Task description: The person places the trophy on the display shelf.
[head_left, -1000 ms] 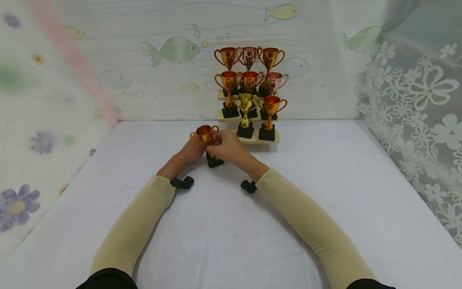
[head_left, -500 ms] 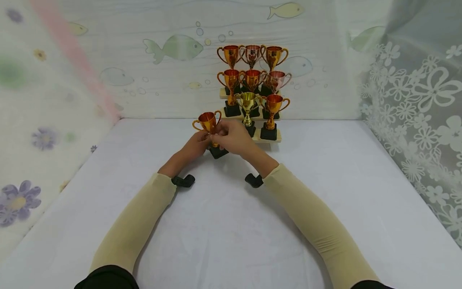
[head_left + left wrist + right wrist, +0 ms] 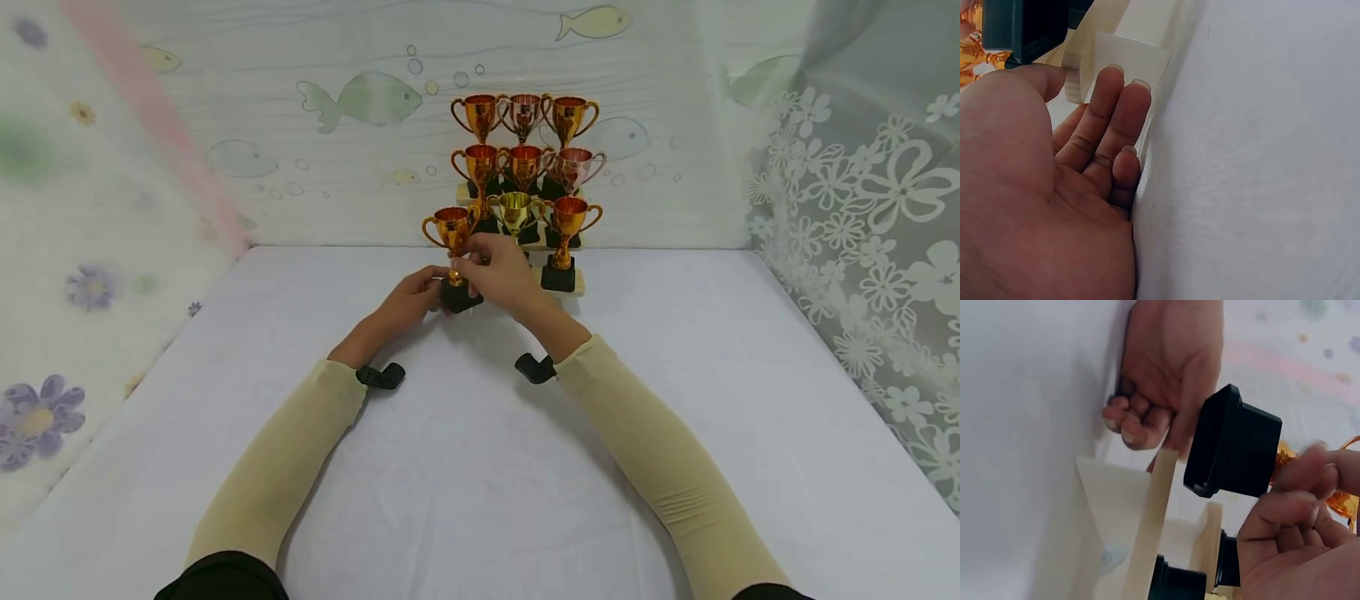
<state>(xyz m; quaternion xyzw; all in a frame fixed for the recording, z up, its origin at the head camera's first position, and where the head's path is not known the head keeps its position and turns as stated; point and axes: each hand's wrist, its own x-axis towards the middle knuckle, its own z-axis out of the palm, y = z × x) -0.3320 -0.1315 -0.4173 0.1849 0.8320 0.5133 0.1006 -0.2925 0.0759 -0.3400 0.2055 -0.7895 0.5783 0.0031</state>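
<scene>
An orange-gold trophy cup (image 3: 453,223) with two handles is held by its stem between the thumb and fingers of my right hand (image 3: 501,271). Its black square base (image 3: 1247,450) hangs above the front step of the wooden stand (image 3: 1159,509), tilted and not resting on it in the right wrist view. My left hand (image 3: 408,300) lies low on the table at the stand's left end, fingers loosely bent and holding nothing. In the left wrist view, its fingers (image 3: 1107,97) are by the stand's pale underside (image 3: 1132,56); whether they touch it I cannot tell.
Several two-handled trophies fill the stand's steps. A yellow-gold trophy (image 3: 516,210) and an orange-gold trophy (image 3: 568,218) stand on the front step, right of the held one. White cloth covers the table (image 3: 480,467); a fish-patterned curtain (image 3: 247,117) hangs behind.
My right hand has carried the trophy up, right and away toward the stand's front left. The left hand, earlier at the trophy, has let go and stays low beside the stand.
</scene>
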